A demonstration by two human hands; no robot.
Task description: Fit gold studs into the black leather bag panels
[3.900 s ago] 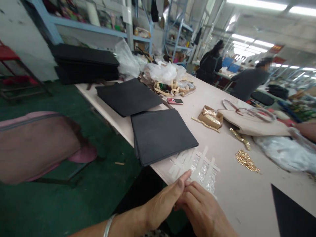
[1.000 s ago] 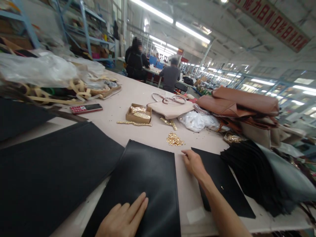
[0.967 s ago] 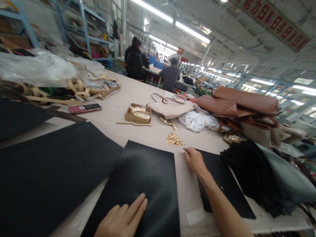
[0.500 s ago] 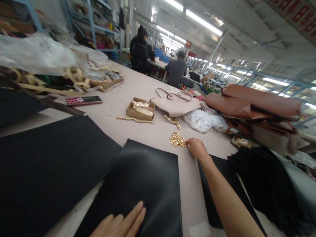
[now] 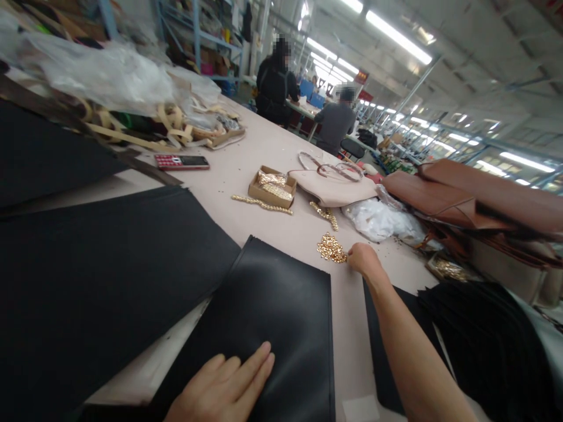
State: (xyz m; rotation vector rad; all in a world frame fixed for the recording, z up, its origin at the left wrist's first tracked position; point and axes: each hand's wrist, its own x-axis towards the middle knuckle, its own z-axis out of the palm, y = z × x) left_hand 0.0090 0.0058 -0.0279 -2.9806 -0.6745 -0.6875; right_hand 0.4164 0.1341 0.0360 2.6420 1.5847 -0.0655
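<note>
My left hand rests on a black leather panel, with two fingers stretched out over its surface. Further off, my right hand is at the right edge of a small heap of gold metal pieces. Its fingers are bent and pressed together at the pile; whatever is between them is too small to make out. Left of the panel lies a wider black sheet. Under my right forearm is another black piece.
Beyond the heap stand a cardboard box of gold parts and a pale handbag. Brown leather bags and stacked black pieces take up the right side. A red phone lies at left. Two people sit further back.
The whole view has shifted, so things on the table appear further right. My right hand stays at the gold heap, its fingers more tucked in. My left hand remains on the panel.
</note>
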